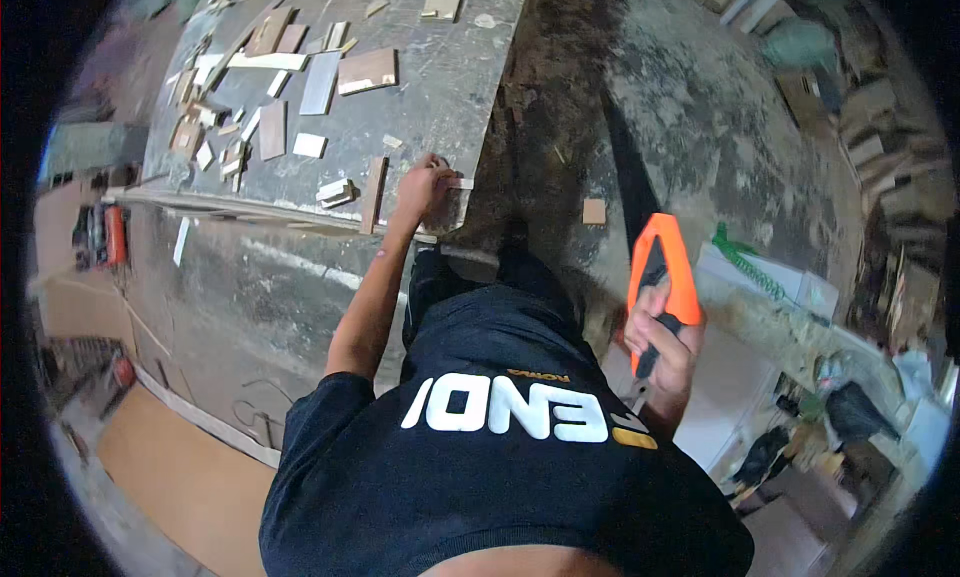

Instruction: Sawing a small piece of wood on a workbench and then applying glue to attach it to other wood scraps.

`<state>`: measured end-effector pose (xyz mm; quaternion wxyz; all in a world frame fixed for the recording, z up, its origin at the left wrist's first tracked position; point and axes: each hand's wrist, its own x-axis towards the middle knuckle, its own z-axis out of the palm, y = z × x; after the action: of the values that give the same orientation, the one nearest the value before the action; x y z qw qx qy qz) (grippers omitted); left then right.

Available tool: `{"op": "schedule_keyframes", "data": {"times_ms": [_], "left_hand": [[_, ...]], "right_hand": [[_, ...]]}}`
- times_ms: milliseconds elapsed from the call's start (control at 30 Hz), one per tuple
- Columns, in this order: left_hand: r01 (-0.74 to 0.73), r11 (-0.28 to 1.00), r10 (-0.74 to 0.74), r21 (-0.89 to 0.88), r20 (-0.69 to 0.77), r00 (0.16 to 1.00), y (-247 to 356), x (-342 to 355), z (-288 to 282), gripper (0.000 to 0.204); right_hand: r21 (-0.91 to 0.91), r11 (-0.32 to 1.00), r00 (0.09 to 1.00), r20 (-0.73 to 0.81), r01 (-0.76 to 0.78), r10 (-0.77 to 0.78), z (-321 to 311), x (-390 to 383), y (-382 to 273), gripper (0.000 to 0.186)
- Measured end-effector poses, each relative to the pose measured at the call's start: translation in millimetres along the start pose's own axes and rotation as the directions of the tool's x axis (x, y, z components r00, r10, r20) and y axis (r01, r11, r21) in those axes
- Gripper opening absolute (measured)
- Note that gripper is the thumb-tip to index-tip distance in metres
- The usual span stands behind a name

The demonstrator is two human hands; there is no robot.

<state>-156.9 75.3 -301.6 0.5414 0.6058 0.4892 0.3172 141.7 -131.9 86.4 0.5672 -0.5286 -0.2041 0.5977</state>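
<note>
My right hand (pixel 662 339) is wrapped round the grip of a handsaw (pixel 681 272) with an orange and black handle. Its long dark blade points forward, away from me, over the floor and apart from any wood. At the near right corner of the worktable (pixel 440 97), my left hand (pixel 428 187) is closed, its fingers on a small pale wood strip (pixel 460 183) that sticks out to the right. Part of that strip is hidden under the fingers. Just left of this hand, a narrow brown wood strip (pixel 374 195) lies near the table's front edge.
Many wood offcuts (pixel 368 71) lie scattered over the table's far and left parts. A square wood piece (pixel 594 211) is on the stained floor to the right. Green coiled cord (pixel 750 264) lies beyond the saw. A tan board (pixel 180 477) is at lower left.
</note>
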Motion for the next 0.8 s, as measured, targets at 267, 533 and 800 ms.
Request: {"op": "schedule_keyframes", "data": {"times_ms": [267, 533, 800], "left_hand": [[-0.382, 0.812, 0.291, 0.441, 0.261, 0.920, 44.1, 14.5, -0.6, 0.012], [-0.529, 0.765, 0.442, 0.368, 0.298, 0.846, 31.3, 8.2, -0.4, 0.014], [-0.626, 0.674, 0.484, 0.392, 0.406, 0.775, 35.4, 3.5, -8.9, 0.021]], "right_hand": [[-0.004, 0.997, 0.985, -0.156, -0.071, 0.069, 71.5, -7.4, 107.2, 0.014], [0.131, 0.991, 0.966, -0.249, -0.037, 0.069, 132.0, -2.7, 143.9, 0.020], [-0.105, 0.988, 0.943, -0.325, -0.114, 0.075, 161.6, 9.0, 150.7, 0.028]]}}
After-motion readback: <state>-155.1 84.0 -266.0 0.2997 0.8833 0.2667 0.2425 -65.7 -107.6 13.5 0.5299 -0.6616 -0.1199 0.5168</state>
